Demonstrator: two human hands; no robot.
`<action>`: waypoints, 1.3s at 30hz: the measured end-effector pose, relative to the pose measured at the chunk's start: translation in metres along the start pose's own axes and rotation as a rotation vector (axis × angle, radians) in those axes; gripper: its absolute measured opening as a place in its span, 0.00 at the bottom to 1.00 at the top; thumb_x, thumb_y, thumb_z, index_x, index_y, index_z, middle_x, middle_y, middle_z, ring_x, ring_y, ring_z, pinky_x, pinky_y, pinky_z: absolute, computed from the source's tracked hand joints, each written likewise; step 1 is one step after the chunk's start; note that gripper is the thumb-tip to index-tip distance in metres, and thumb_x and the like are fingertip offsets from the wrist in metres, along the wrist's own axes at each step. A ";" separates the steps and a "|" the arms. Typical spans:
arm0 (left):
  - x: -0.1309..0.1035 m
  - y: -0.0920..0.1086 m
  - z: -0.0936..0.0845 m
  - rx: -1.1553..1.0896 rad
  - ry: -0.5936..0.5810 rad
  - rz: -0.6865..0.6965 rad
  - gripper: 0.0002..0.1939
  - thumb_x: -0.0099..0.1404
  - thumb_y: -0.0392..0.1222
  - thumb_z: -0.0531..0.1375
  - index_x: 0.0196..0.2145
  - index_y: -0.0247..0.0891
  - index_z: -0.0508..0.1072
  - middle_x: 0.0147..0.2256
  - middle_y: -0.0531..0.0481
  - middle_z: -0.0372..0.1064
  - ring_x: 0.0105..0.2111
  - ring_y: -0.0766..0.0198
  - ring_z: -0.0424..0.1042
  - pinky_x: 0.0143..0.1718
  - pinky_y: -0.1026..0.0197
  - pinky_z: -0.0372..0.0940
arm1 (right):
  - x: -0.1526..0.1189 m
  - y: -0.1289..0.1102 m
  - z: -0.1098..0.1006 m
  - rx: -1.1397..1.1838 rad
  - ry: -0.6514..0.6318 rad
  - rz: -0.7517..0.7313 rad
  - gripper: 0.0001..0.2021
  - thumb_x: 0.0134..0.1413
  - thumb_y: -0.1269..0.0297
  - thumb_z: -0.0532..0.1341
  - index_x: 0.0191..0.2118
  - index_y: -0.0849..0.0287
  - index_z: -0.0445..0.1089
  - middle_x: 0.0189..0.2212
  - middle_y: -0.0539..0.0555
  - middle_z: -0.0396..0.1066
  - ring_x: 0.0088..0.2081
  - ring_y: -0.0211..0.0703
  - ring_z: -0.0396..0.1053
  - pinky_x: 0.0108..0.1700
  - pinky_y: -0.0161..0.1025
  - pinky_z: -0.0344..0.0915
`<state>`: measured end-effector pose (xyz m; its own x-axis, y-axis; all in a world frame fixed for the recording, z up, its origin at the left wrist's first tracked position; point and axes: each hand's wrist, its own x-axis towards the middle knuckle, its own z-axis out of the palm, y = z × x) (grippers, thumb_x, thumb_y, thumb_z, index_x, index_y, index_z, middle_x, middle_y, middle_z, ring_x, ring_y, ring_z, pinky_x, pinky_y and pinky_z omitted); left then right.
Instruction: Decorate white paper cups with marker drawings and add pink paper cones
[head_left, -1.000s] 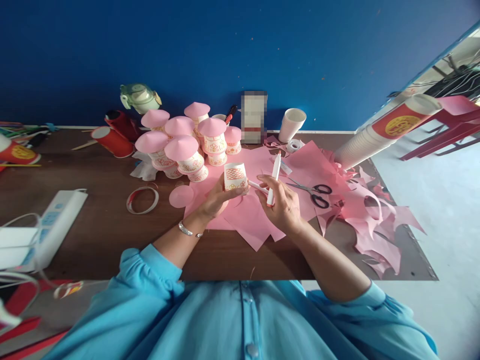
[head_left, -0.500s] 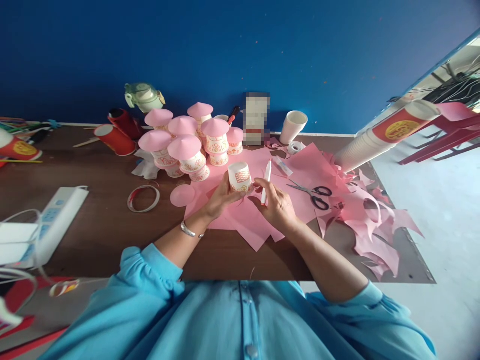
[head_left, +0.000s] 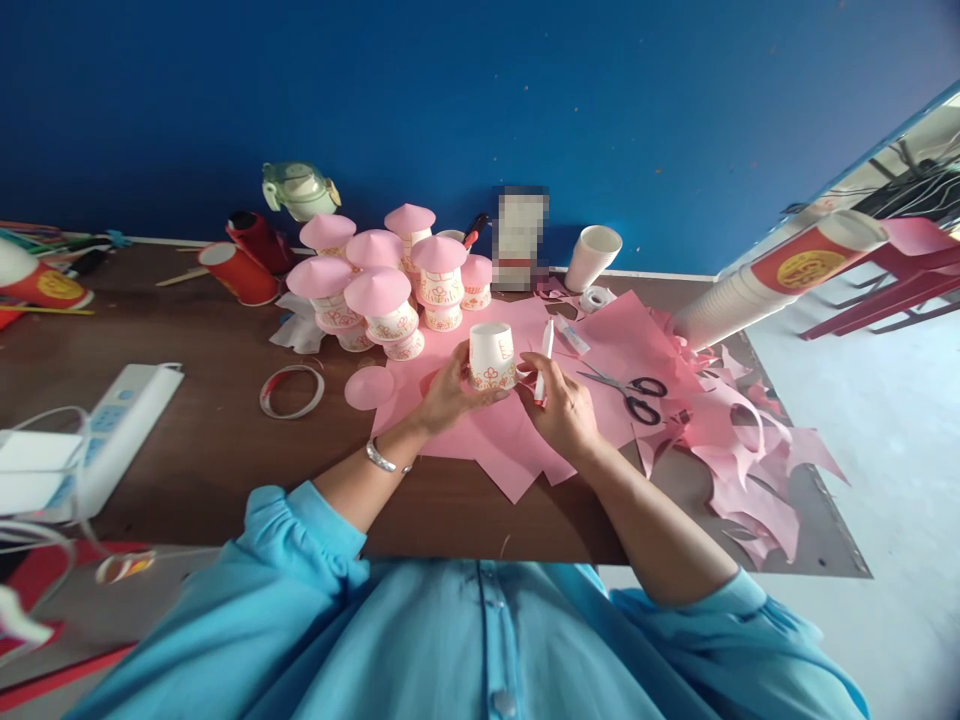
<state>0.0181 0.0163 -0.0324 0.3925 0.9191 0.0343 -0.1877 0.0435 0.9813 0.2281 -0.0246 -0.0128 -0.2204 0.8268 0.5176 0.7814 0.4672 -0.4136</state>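
My left hand (head_left: 448,393) is closed around a white paper cup (head_left: 491,352), held bottom-up over pink paper (head_left: 517,455). Red flowers are drawn along the cup's lower edge, and part of a red drawn pattern shows on its right side. A white marker (head_left: 545,355) stands nearly upright in my right hand (head_left: 561,400), close to the right of the cup. The fingertips of that hand come near or touch the cup's lower right edge; which, I cannot tell. Left of the cup stand several decorated paper-cup towers (head_left: 377,292) with pink cone roofs.
Black-handled scissors (head_left: 641,398) lie right of my hands, beside pink scraps (head_left: 750,470). A tape roll (head_left: 292,390) and a pink disc (head_left: 369,387) lie at left. A power strip (head_left: 124,440) is farther left. Stacked paper cups (head_left: 750,300) lean at right.
The cup has turned in my left hand, so its red lattice drawing has moved round to the right and a plain side shows. The marker stays in my right hand.
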 end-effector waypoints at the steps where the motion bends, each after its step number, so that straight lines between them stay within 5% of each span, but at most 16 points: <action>1: 0.000 -0.001 -0.001 0.072 0.024 0.016 0.36 0.55 0.46 0.76 0.58 0.47 0.69 0.53 0.44 0.74 0.56 0.45 0.75 0.58 0.38 0.72 | 0.000 0.000 0.000 0.003 -0.004 0.007 0.15 0.68 0.66 0.59 0.58 0.56 0.66 0.45 0.56 0.83 0.35 0.43 0.81 0.34 0.35 0.73; 5: -0.001 -0.002 -0.002 0.258 0.067 0.060 0.40 0.53 0.52 0.77 0.60 0.44 0.68 0.53 0.41 0.75 0.53 0.44 0.76 0.55 0.40 0.74 | 0.000 0.000 0.000 0.021 -0.013 0.016 0.16 0.68 0.66 0.58 0.59 0.55 0.66 0.45 0.56 0.83 0.37 0.44 0.82 0.36 0.36 0.75; 16: 0.002 0.002 0.004 0.263 0.124 0.082 0.46 0.47 0.55 0.79 0.59 0.38 0.67 0.52 0.40 0.74 0.52 0.47 0.74 0.52 0.48 0.70 | -0.001 -0.003 0.001 0.035 0.057 -0.039 0.07 0.70 0.64 0.60 0.49 0.54 0.72 0.37 0.53 0.82 0.33 0.42 0.81 0.32 0.34 0.70; 24: -0.002 0.005 0.004 0.178 -0.081 0.150 0.34 0.61 0.52 0.72 0.62 0.47 0.69 0.56 0.43 0.73 0.48 0.56 0.74 0.54 0.50 0.69 | 0.000 0.000 0.000 -0.043 0.154 -0.113 0.07 0.72 0.64 0.59 0.40 0.55 0.73 0.29 0.50 0.78 0.26 0.38 0.73 0.28 0.34 0.62; 31: -0.003 0.014 0.008 0.050 -0.121 0.202 0.30 0.66 0.55 0.67 0.62 0.44 0.71 0.57 0.44 0.74 0.57 0.48 0.73 0.60 0.45 0.66 | 0.002 0.002 0.000 -0.139 0.175 -0.171 0.09 0.72 0.66 0.58 0.38 0.55 0.73 0.28 0.50 0.76 0.27 0.39 0.72 0.32 0.35 0.62; 35: -0.005 0.019 0.010 -0.047 -0.077 0.149 0.21 0.67 0.50 0.68 0.55 0.41 0.75 0.54 0.44 0.76 0.56 0.48 0.74 0.59 0.46 0.67 | 0.001 0.001 0.000 -0.101 0.157 -0.143 0.08 0.72 0.66 0.57 0.41 0.55 0.73 0.30 0.51 0.78 0.27 0.40 0.72 0.32 0.37 0.65; 39: -0.005 0.015 0.007 -0.176 -0.084 0.116 0.20 0.67 0.46 0.69 0.54 0.41 0.75 0.51 0.45 0.78 0.56 0.49 0.74 0.58 0.47 0.67 | 0.001 0.000 0.003 0.017 0.180 -0.061 0.11 0.72 0.63 0.58 0.56 0.54 0.68 0.40 0.55 0.81 0.34 0.44 0.79 0.35 0.39 0.74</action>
<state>0.0194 0.0093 -0.0165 0.4317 0.8862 0.1680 -0.3872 0.0138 0.9219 0.2260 -0.0231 -0.0141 -0.1574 0.7281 0.6671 0.7597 0.5209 -0.3893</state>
